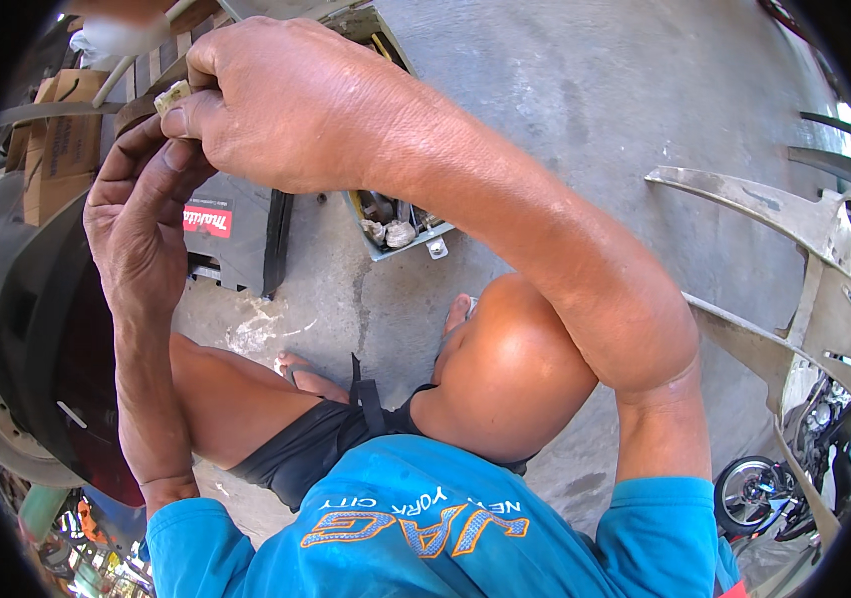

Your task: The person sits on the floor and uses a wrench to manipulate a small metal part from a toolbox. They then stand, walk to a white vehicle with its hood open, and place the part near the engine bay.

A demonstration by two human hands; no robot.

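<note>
My right hand (281,105) reaches across to the upper left, with its thumb and fingers closed on a small pale, yellowish blocky piece (172,97). The exact kind of that piece is unclear, as the fingers cover much of it. Just below it is my left hand (141,204), fingers bent and thumb pressed toward the fingertips, close against the right thumb. Whatever the left fingertips pinch is hidden between the hands. A brown curved part (137,112) shows behind the left fingers.
On the concrete floor (565,110) ahead lie a grey tool case (246,224) with a red label and an open metal toolbox (374,245) holding small parts. A cardboard box (67,149) and a dark wheeled body (52,349) stand left. Right are a pale metal frame (774,204) and a motorcycle (754,493).
</note>
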